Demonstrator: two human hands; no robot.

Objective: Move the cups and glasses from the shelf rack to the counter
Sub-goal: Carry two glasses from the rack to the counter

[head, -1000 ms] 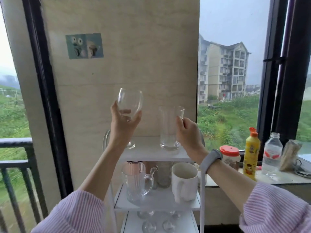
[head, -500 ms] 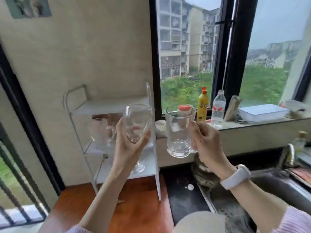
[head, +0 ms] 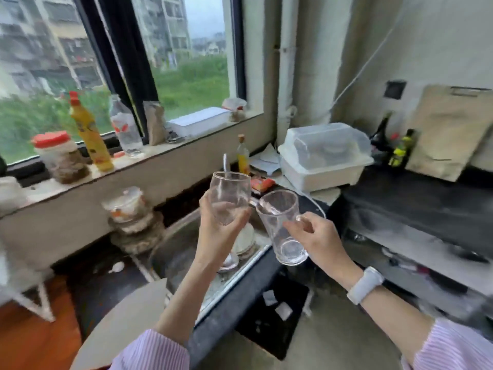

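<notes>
My left hand [head: 217, 237] grips a clear stemmed wine glass [head: 230, 194] around its bowl, its foot showing below my wrist. My right hand [head: 318, 240] holds a clear glass mug [head: 280, 222] by its handle, tilted with the rim toward the wine glass. Both glasses hang in the air above the steel sink [head: 176, 252], their rims close together. The dark counter [head: 416, 198] stretches to the right. Only a white leg of the shelf rack [head: 42, 303] shows at the far left edge.
On the window sill stand a red-lidded jar [head: 57, 153], a yellow bottle [head: 89, 134] and a water bottle [head: 125, 129]. A white lidded dish box [head: 324, 156] sits at the counter's corner, with dark bottles [head: 397, 148] and a cutting board [head: 450, 129] behind. Stacked containers [head: 130, 214] stand left of the sink.
I have turned right, away from the shelf rack, carrying both glasses from its top shelf to above the sink. The rack has slid out of view to the left.
</notes>
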